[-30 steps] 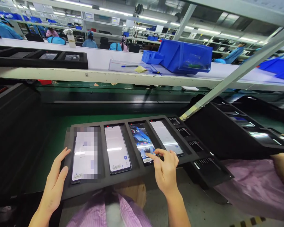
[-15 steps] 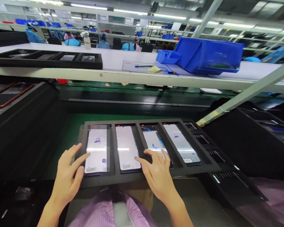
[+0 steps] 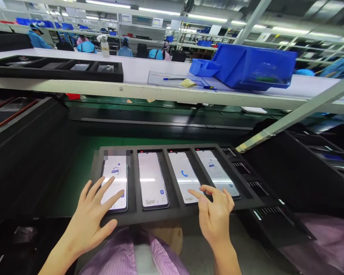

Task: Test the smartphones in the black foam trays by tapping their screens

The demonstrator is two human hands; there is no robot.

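Several phones with lit screens lie face up in the slots of a black foam tray [image 3: 129, 218]. My left hand [image 3: 90, 215] is spread over the leftmost phone [image 3: 122, 169], its index fingertip at a small blue icon low on the screen. Beside it, the second phone [image 3: 153, 170] shows a white screen with a blue icon near the bottom. A blue handset symbol fills the middle of the third phone [image 3: 181, 162]. My right hand [image 3: 216, 214] points its index finger at that screen's lower part, other fingers partly bent, holding nothing. The rightmost phone [image 3: 216, 172] shows a small picture.
A black slotted tray [image 3: 53, 73] and a blue bin [image 3: 252, 68] stand on the white shelf [image 3: 137, 68] ahead, with a pen [image 3: 174, 79]. A slanted metal post [image 3: 298, 110] rises at right. More black trays [image 3: 281, 221] flank both sides. People sit in the background.
My left hand has spread and moved further over the leftmost phone. My right hand has shifted from the second phone to the third, whose screen changed to white with a handset symbol.
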